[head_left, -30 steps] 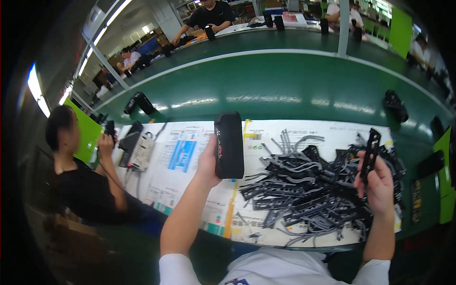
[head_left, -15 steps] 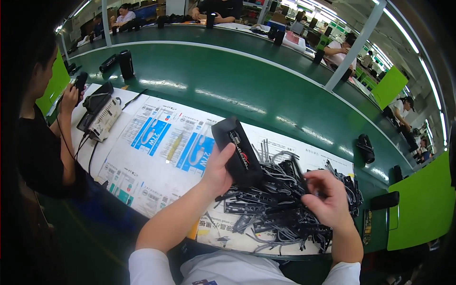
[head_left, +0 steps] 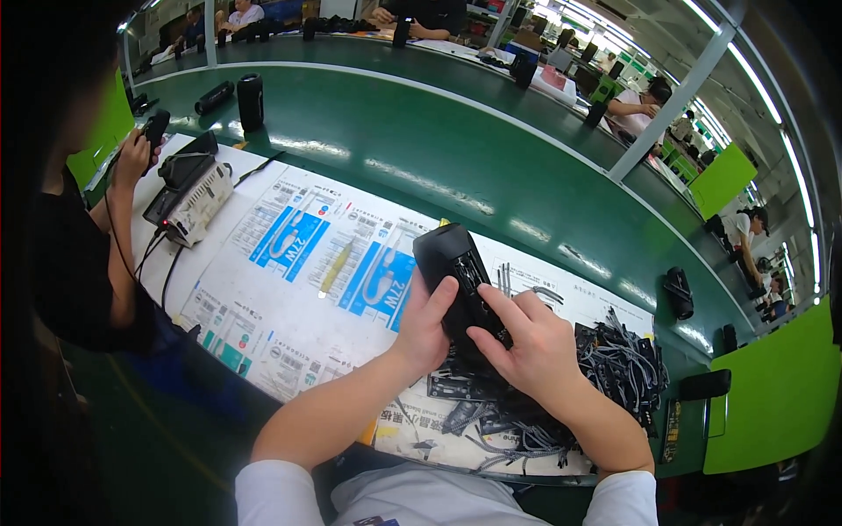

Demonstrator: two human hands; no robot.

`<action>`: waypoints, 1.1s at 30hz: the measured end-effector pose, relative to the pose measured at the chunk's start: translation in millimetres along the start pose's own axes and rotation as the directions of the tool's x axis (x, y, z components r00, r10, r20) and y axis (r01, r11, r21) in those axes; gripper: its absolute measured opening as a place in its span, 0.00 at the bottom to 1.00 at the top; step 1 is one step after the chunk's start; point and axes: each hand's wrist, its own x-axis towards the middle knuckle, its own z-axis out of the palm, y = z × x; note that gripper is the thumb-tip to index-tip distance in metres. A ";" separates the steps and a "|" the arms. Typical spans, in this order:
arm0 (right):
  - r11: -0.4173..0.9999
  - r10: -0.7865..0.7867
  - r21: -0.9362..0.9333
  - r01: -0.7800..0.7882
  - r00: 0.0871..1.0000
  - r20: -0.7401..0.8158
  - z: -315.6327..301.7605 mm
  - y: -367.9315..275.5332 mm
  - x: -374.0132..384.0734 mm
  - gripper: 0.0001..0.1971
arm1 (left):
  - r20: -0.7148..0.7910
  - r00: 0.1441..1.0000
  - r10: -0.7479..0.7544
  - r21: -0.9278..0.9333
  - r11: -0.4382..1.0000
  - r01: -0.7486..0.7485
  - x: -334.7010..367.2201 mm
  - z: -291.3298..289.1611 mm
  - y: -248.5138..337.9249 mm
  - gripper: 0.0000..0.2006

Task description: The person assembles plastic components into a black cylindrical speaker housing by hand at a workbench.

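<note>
A black portable speaker (head_left: 445, 250), rounded and long, is held tilted over the white worktop, its recessed panel facing up. My left hand (head_left: 424, 326) is wrapped around its left side, thumb on the edge of the panel. On the other side, my right hand (head_left: 537, 344) has its index finger and thumb against the panel and lower part of the speaker. Whether a small strip lies under those fingers is hidden. Beneath and right of my hands lies a heap of black plastic strips with grey braided cords (head_left: 621, 364).
Printed sheets (head_left: 294, 241) cover the worktop. A white boxy device with cables (head_left: 200, 213) stands at the left, beside a co-worker's hand (head_left: 133, 158) holding a black item. Black speakers stand on the green conveyor (head_left: 368, 131). A green panel (head_left: 772, 386) rises at the right.
My right hand has come left from the heap onto the speaker. The speaker has turned slightly and its panel now sits under my fingers. The view has shifted a little.
</note>
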 end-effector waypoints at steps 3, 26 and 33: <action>1.000 -0.009 -0.022 0.008 1.000 -0.023 2.4 0.9 0.3 0.23 | 0.004 1.000 -0.006 -0.003 1.000 0.006 0.3 -2.0 -0.1 0.28; 0.955 -0.088 0.290 0.069 0.995 0.054 8.4 30.5 -3.4 0.12 | -0.066 0.998 0.022 0.018 1.000 -0.021 4.5 0.7 3.7 0.19; 0.950 -0.282 0.150 0.273 0.958 0.048 11.7 18.8 2.3 0.11 | -0.026 0.998 0.055 0.104 0.993 -0.052 6.0 -0.9 8.6 0.20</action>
